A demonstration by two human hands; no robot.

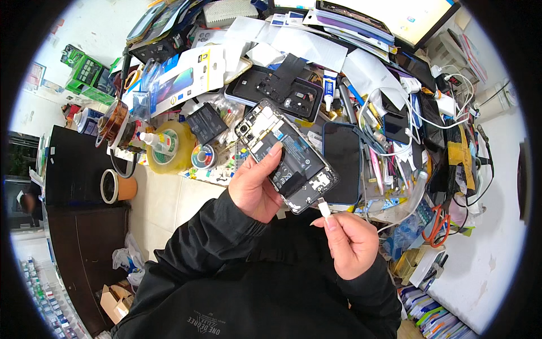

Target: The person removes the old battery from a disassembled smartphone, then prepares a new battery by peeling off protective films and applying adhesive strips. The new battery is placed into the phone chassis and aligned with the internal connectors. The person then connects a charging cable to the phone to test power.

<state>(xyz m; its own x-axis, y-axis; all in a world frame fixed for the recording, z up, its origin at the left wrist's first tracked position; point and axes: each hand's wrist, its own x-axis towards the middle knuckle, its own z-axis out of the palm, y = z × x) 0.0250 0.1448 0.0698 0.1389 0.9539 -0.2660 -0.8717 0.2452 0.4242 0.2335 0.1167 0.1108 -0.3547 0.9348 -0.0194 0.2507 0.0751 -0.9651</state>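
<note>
An opened smartphone (288, 155), its back cover off and its black battery and circuit board bare, lies tilted in my left hand (257, 186). The thumb rests over the battery and the fingers are behind the phone. My right hand (350, 240) pinches the white plug of a charging cable (324, 208) between thumb and finger. The plug's metal tip is at the phone's lower edge; whether it sits in the port I cannot tell. Behind the phone, a dark flat phone or screen (341, 164) lies on the bench.
A loose black battery (206, 122), a yellow tape roll (169, 150) and a solder spool (203, 156) lie left. An open phone shell (276, 90) is behind. Right are tools, a looping white cable (409, 133) and orange-handled scissors (436, 226). A monitor (420, 20) stands at the back.
</note>
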